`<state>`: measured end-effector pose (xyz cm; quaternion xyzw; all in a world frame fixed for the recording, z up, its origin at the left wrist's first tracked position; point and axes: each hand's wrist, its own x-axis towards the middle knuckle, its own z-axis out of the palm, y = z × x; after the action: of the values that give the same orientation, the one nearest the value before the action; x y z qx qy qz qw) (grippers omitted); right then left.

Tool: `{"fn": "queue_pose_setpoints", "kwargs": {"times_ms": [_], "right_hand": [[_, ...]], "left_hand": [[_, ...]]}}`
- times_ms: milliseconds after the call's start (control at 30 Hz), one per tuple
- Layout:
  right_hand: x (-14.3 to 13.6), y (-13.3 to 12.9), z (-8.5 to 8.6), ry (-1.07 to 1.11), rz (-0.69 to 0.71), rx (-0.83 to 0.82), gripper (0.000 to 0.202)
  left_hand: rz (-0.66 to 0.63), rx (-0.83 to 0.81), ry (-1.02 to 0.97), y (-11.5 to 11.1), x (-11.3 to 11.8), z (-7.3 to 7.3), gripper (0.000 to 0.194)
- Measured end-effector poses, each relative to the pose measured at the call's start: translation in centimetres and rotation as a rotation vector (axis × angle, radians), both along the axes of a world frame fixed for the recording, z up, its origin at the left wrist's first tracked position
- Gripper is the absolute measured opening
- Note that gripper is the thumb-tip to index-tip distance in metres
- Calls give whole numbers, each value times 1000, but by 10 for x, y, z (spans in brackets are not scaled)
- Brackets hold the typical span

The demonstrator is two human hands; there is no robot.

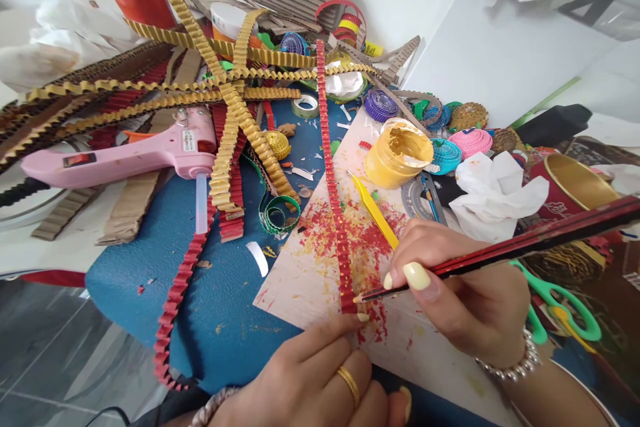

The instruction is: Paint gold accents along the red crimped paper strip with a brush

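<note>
A narrow red corrugated cardboard strip (333, 177) runs lengthwise over a paint-smeared board (287, 287), with small yellow dots along its ridges. My left hand (320, 373) has its index finger laid across the strip's near end, holding it down, while the other fingers curl underneath. Pinched in my right hand (460, 293) is a red-and-black pencil (530, 233); its yellow-tinted point meets the strip's right edge near that end. Beyond the hands stands an uncapped jar of yellow paint (380, 167). Yellow tweezers (373, 210) lie between the jar and my right hand.
A pink glue gun (125, 153) rests at left among gold corrugated strips (260, 140). Green-handled scissors (565, 300), crumpled tissue (500, 190) and a red tin (560, 180) crowd the right. Several coloured paper coils, such as a purple coil (381, 105), sit behind.
</note>
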<state>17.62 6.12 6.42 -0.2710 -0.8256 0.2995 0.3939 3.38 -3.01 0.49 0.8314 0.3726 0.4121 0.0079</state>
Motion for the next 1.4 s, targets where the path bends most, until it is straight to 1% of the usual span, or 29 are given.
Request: {"fn": "queue_pose_setpoints", "kwargs": {"times_ms": [200, 333, 567, 733, 800, 833, 867, 1067, 1133, 1267, 1400], "right_hand": [[-1, -1, -1, -8, 19, -7, 17], [-1, -1, -1, -9, 7, -6, 17], [0, -1, 1, -20, 13, -4, 17], [0, -1, 0, -21, 14, -7, 17], [0, -1, 0, -26, 16, -8, 17], [0, -1, 0, -27, 14, -8, 17], [0, -1, 0, -26, 11, -6, 17], [1, -1, -1, 25, -3, -14, 16], [3, -2, -2, 51, -12, -29, 15], [4, -3, -1, 58, -3, -35, 15], [2, -2, 1, 41, 33, -40, 16]], "left_hand": [[4, -9, 6, 2, 1, -1, 47], [-9, 14, -5, 3, 2, -3, 48], [3, -2, 4, 1, 1, 1, 48], [1, 22, 1, 1, 0, -2, 49], [2, 14, -8, 1, 0, -2, 49], [2, -16, 8, 1, 0, -2, 48], [6, 15, 0, 1, 0, -2, 48], [10, -11, -4, 0, 0, -1, 46], [-34, -12, 39, 1, -2, -2, 46], [-120, 42, 77, 0, -5, -3, 50], [-110, 11, 63, 0, -5, -2, 48]]}}
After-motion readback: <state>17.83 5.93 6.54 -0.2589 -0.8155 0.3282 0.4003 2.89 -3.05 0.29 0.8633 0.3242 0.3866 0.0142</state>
